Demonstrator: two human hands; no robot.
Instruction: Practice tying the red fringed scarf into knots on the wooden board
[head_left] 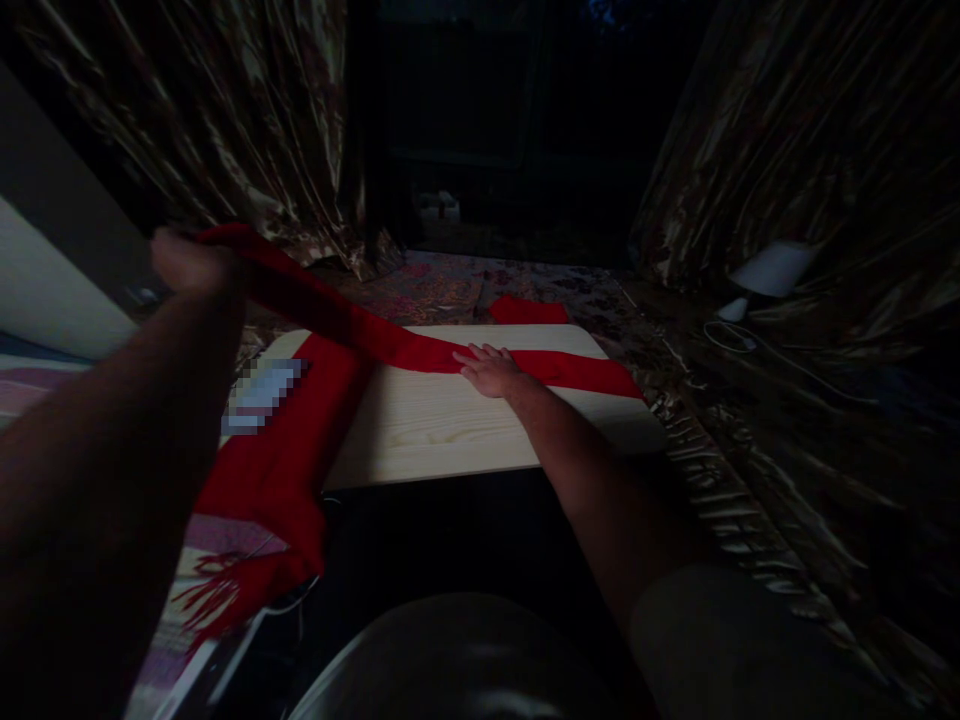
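A long red scarf (322,310) with a fringed end stretches across a small light wooden table (442,430). At the upper left, my left hand (191,262) is closed around the scarf and lifts that part above the tabletop. My right hand (491,370) lies with fingers spread on the folded strip of scarf, touching it near the middle of the table. Another length of the scarf drapes over the table's left side, its fringe hanging below the front edge. A piece of red cloth also shows behind the table's far edge.
A pale, blurred-out flat item (264,395) lies at the table's left. On the right, a white lamp (776,270) with a cord stands on the dark floor. Patterned curtains (277,120) hang at both sides of a dark window, and a patterned rug (442,285) lies beyond the table.
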